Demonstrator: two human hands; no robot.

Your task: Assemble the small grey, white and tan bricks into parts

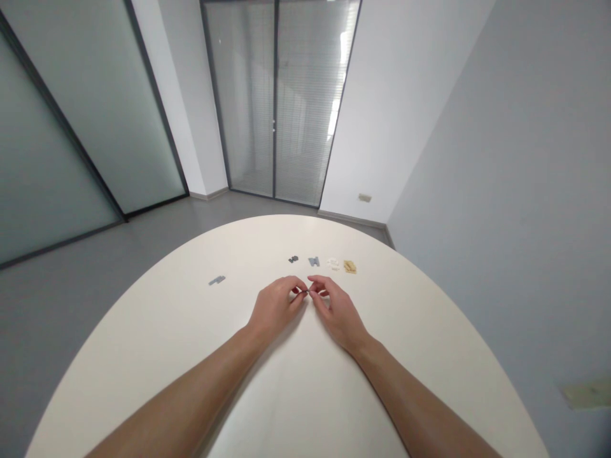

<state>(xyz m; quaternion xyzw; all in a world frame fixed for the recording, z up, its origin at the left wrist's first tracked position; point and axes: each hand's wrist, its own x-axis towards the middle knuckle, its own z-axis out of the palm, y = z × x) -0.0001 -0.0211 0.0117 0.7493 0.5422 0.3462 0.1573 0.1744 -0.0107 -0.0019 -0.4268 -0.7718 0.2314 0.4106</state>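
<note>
My left hand [280,301] and my right hand [338,310] meet above the white round table [286,407], fingertips almost touching. Between them is a small dark piece [306,291], mostly hidden by the fingers. The left thumb and forefinger are closed on it, and the right thumb and fingers pinch its other end. Just beyond the hands lie little groups of small parts that look like toy building bricks: dark grey pieces [293,259], blue-grey pieces [314,261], white pieces [333,263] and tan pieces [350,266].
Off to the left on the tabletop lie some grey pieces [217,280]. The table's curved far edge is beyond the parts. Behind it stand a glass door with blinds [305,108], frosted glass panels [95,95] and a white wall [525,159] to the right.
</note>
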